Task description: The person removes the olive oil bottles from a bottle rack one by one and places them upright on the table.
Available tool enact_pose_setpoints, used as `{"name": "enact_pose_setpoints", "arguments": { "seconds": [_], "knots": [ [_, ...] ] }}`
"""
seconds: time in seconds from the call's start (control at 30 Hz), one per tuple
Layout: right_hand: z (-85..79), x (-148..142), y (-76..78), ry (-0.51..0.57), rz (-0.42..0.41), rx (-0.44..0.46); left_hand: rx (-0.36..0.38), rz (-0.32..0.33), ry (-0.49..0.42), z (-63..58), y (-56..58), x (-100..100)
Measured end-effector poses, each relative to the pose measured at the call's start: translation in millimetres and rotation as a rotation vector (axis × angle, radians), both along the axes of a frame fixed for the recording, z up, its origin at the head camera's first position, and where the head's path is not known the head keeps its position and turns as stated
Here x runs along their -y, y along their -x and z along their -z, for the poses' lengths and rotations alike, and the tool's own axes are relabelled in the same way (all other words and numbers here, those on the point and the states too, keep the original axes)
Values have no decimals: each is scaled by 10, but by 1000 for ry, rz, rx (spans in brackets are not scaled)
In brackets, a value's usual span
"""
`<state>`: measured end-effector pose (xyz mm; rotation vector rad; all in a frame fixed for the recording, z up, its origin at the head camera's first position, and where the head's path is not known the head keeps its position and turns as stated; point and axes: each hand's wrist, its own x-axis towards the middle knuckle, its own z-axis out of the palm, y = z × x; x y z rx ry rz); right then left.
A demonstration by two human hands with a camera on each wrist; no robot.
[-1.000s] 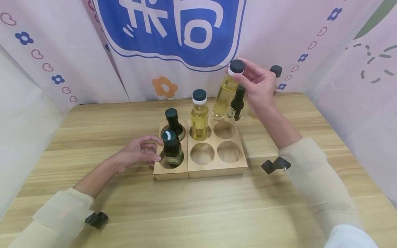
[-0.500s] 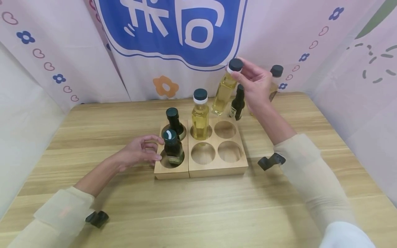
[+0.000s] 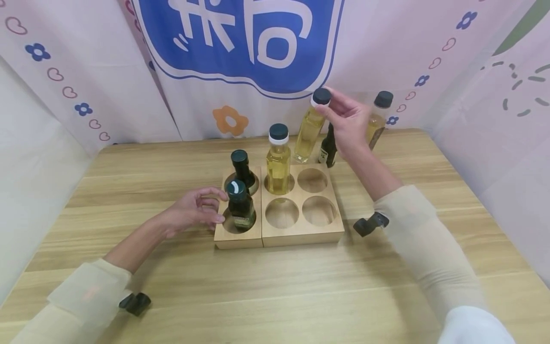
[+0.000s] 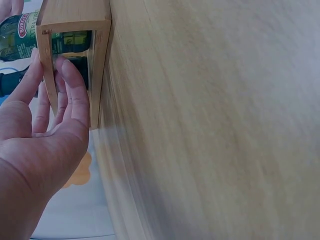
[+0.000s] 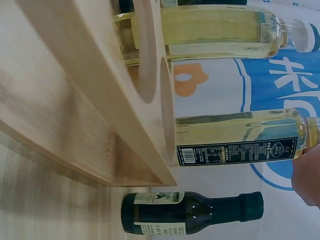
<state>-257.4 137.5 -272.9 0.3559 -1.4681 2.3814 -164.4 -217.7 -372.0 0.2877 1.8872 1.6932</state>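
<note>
Wood-grained tabletop (image 3: 301, 291), spanning the near scene. Pale fabric backdrop (image 3: 189, 110) — far side — bearing a blue emblem (image 3: 240, 38) with white characters and, below it, an orange flower (image 3: 221, 114). Columns of hearts and blue flowers flank the emblem. Right panel (image 3: 490, 138): green leaf shape (image 3: 524, 31), grey dashes (image 3: 536, 78).

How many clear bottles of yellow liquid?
3: one bottle in the larger wooden rack, a second bottle in the right hand, a third bottle farther right. Others may hide behind that hand.
</note>
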Motion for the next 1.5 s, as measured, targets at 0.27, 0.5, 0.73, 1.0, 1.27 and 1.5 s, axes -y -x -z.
{"name": "enact_pose_setpoints", "arguments": {
  "seconds": [0.27, 0.5, 0.73, 1.0, 1.27, 1.5],
  "knots": [
    [70, 33, 52, -8, 2, 31, 1, 3, 2, -2, -2, 0],
    [131, 67, 89, -26, 9, 52, -1, 2, -4, 5, -1, 8],
    [186, 84, 108, -69, 26, 70, 4, -2, -3, 5, 2, 6],
    [241, 105, 140, -58, 22, 72, 2, -8, -2, 11, 4, 6],
    [275, 115, 169, -81, 29, 89, 1, -12, -6, 8, 4, 3],
    [277, 122, 195, -119, 39, 109, 6, -4, -1, 18, 12, 7]
  ]
}}
